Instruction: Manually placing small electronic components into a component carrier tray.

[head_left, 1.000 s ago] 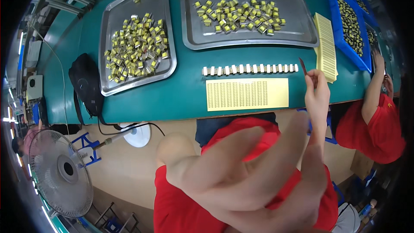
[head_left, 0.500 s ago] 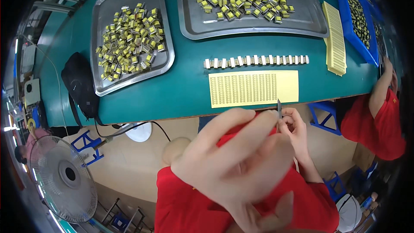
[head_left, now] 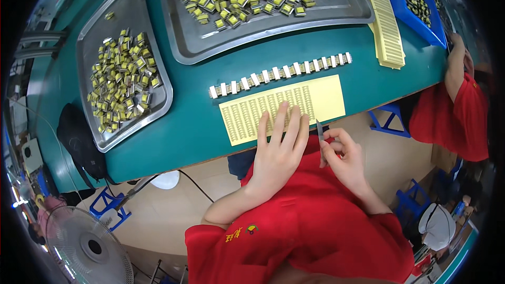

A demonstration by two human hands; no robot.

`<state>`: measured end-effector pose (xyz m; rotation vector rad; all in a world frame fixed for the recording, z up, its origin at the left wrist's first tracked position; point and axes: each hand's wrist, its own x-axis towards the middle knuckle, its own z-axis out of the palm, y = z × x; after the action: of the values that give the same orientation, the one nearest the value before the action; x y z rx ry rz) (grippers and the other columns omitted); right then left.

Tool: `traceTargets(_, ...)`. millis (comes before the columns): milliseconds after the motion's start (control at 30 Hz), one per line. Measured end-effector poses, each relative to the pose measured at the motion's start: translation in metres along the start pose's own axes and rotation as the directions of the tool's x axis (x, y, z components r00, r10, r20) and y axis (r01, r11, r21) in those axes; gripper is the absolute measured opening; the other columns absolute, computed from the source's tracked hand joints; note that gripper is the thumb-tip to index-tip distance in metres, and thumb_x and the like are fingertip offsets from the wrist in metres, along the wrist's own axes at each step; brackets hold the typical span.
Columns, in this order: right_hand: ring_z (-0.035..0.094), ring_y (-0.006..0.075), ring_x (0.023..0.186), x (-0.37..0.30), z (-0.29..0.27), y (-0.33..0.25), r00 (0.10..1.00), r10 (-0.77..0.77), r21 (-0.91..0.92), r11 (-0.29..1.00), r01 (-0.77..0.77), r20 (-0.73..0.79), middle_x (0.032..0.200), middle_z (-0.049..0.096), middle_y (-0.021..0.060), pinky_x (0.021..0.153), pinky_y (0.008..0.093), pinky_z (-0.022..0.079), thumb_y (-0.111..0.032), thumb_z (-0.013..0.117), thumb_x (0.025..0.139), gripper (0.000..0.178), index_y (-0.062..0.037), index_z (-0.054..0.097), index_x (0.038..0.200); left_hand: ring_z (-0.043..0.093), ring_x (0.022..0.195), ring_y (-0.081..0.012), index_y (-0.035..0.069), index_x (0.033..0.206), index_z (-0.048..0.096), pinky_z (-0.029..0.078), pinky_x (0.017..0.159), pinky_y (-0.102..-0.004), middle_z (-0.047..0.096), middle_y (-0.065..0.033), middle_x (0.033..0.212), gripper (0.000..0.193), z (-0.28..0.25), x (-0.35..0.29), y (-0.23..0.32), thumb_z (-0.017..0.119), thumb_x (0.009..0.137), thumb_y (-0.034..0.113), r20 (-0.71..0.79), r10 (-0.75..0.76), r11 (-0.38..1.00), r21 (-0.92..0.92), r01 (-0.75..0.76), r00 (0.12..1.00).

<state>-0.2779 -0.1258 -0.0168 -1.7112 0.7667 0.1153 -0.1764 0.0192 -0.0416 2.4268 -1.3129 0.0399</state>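
Note:
My left hand [head_left: 278, 150] lies flat with its fingers spread on the near edge of a pale yellow label sheet [head_left: 315, 99] on the green table [head_left: 194, 126]. Just right of it, my right hand [head_left: 344, 159] pinches a thin pair of tweezers [head_left: 319, 129], tip pointing up toward the sheet's near edge. Beyond the sheet runs a row of small white and yellow components [head_left: 279, 73].
Two metal trays hold several yellow components: one at the left [head_left: 123, 81], one at the back [head_left: 252, 0]. A stack of yellow sheets [head_left: 386, 21] and a blue bin [head_left: 415, 0] sit at the right. Another person in red [head_left: 460, 100] works at the right. A fan [head_left: 87, 244] stands below left.
My left hand has dropped from close to the camera onto the label sheet. My right hand with the tweezers has drawn back from the table toward my body. The view has shifted nearer the table.

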Motion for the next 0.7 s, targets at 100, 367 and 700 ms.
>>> traceTargets(100, 0.059, 0.0074, 0.054, 0.000, -0.003, -0.004, 0.999, 0.017, -0.008, 1.000, -0.016, 0.041, 0.060, 0.062, 0.0028, 0.053, 0.0218, 0.047, -0.001, 0.056, 0.094, 0.008, 0.0015, 0.054, 0.101, 0.041, 0.135, -0.0372, 0.010, 0.126, 0.059, 0.030, 0.108, -0.0587, 0.049, -0.0163, 0.137, 0.042, 0.005, -0.003, 0.007, 0.063, 0.085, 0.015, 0.005, -0.020, 1.000, 0.010, 0.020, 1.000)
traceTargets(367, 0.057, 0.0060, 0.053, 0.001, -0.002, 0.002, 0.999, 0.026, 0.056, 0.998, -0.028, 0.040, 0.059, 0.062, 0.0027, 0.051, 0.0217, 0.043, -0.002, 0.056, 0.094, 0.006, 0.0004, 0.055, 0.100, 0.037, 0.137, -0.0409, 0.011, 0.127, 0.060, 0.025, 0.110, -0.0621, 0.046, -0.0180, 0.141, 0.044, 0.005, -0.003, 0.006, 0.060, 0.083, 0.011, 0.044, -0.005, 1.000, -0.004, 0.005, 0.999)
traceTargets(700, 0.049, 0.0011, 0.051, 0.004, 0.006, 0.005, 1.000, 0.012, 0.161, 0.987, -0.009, -0.022, 0.057, 0.060, -0.0001, 0.047, 0.0204, 0.035, -0.002, 0.058, 0.094, 0.005, -0.0013, 0.057, 0.098, 0.041, 0.135, -0.0405, 0.010, 0.127, 0.058, 0.031, 0.108, -0.0635, 0.050, -0.0174, 0.137, 0.043, 0.008, -0.003, 0.007, 0.056, 0.084, 0.016, 0.006, 0.005, 1.000, 0.031, -0.005, 1.000)
